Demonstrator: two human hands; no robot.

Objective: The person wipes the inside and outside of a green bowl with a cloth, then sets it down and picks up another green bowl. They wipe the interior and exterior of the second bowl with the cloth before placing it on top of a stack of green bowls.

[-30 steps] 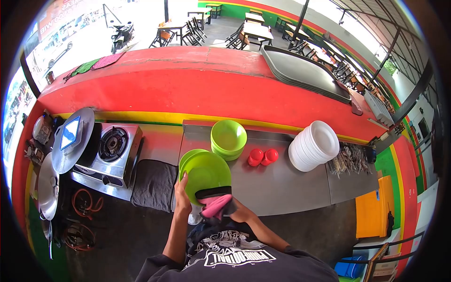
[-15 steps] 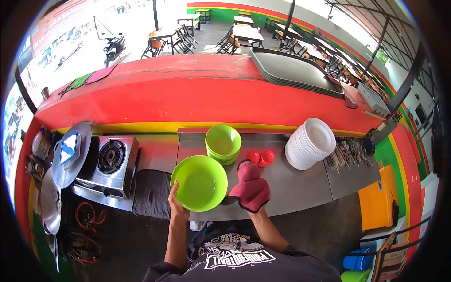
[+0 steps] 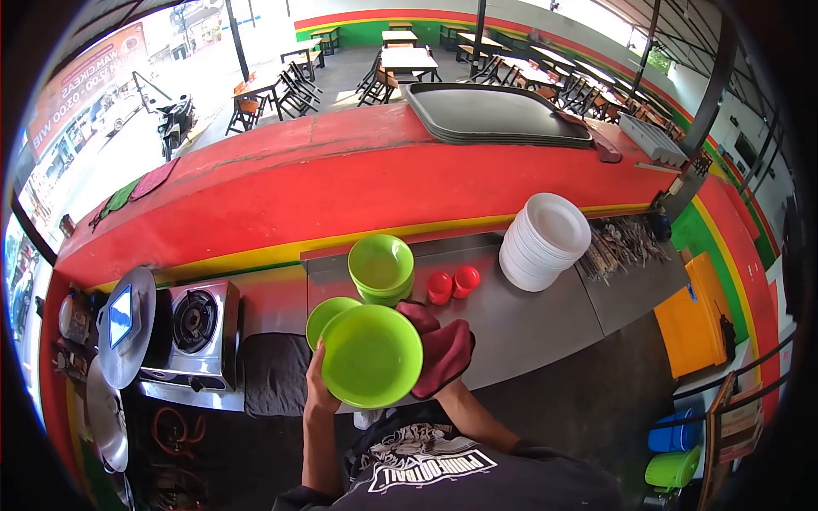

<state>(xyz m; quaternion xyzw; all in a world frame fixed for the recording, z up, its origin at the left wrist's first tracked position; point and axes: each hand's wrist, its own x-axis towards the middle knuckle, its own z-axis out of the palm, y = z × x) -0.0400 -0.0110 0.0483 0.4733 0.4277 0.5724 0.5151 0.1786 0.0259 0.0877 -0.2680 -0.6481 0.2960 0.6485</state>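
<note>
My left hand [image 3: 319, 387] grips a lime-green bowl [image 3: 372, 356] at its left side, thumb over the rim. The bowl is tilted so its inside faces me. A maroon cloth [image 3: 445, 353] with dark edging is held in my right hand [image 3: 449, 393], draped over the fingers and hiding most of them. Its folds reach the bowl's right rim. Partly hidden behind the held bowl, another green bowl [image 3: 324, 316] shows on the left. Beyond them stands a stack of green bowls [image 3: 381, 264], with two red cups [image 3: 452, 285] to its right.
White plates [image 3: 545, 243] are stacked on the metal counter [image 3: 511, 341], with a heap of cutlery [image 3: 626, 247] beside them. To the left are a gas stove [image 3: 194, 328] and a dark folded cloth [image 3: 277, 366]. Black trays [image 3: 498, 111] lie on the red ledge [image 3: 281, 200].
A second green bowl now shows behind the one in my left hand. The cloth in my right hand has spread and come against the held bowl's rim. The head view has shifted.
</note>
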